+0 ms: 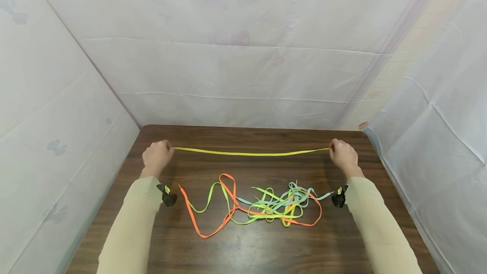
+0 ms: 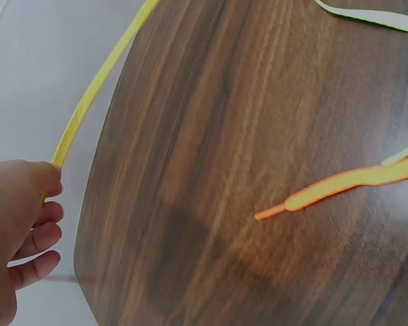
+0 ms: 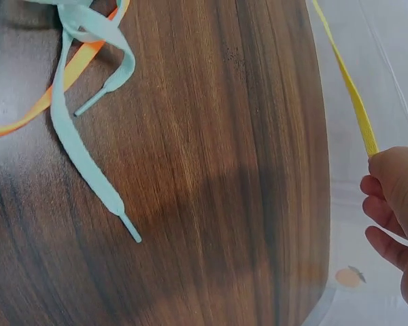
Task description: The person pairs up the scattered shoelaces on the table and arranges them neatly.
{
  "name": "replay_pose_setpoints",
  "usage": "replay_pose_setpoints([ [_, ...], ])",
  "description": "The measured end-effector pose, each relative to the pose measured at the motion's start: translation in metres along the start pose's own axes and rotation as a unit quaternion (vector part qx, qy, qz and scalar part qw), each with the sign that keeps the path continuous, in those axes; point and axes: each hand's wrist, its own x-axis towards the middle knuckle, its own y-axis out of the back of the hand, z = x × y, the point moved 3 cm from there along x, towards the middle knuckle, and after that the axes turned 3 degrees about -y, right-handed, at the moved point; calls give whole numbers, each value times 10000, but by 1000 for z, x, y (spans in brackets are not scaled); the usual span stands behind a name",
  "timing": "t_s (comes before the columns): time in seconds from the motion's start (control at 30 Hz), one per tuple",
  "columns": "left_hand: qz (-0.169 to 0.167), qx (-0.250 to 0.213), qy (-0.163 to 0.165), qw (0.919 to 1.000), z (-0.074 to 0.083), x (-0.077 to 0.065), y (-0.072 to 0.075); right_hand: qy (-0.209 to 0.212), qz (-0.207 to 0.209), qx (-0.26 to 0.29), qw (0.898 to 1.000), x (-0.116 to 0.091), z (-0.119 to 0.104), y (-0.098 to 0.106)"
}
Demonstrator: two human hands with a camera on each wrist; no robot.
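Observation:
A flat yellow shoelace [image 1: 251,154] stretches from side to side over the back of the table, sagging slightly in the middle. My left hand [image 1: 157,154] pinches its left end between thumb and forefinger; in the left wrist view the lace [image 2: 88,98] runs up and away from the fingertips. At the other end my right hand [image 1: 344,154] pinches the lace the same way, as the right wrist view shows with the yellow strip [image 3: 354,95] rising from the thumb. Nearer me lies a loose tangle of orange [image 1: 206,237], lime green [image 1: 208,204] and light blue shoelaces [image 1: 243,201].
The dark wooden table [image 1: 243,257] has white patterned sheeting [image 1: 243,71] behind it and at both sides. An orange lace tip [image 2: 270,212] points toward the left side, and a light blue lace tip [image 3: 130,227] toward the right. Each wrist wears a small black camera.

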Motion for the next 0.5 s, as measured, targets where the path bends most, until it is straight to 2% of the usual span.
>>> replay_pose_setpoints([
  [0.2, 15, 1, 89, 10000, 10, 6, 1, -246, -257, -88, 9993, 6, -2, -2],
  [0.5, -3, -44, 187, 9998, 23, 12, 3, -385, -196, -63, 9990, 6, -8, -7],
])
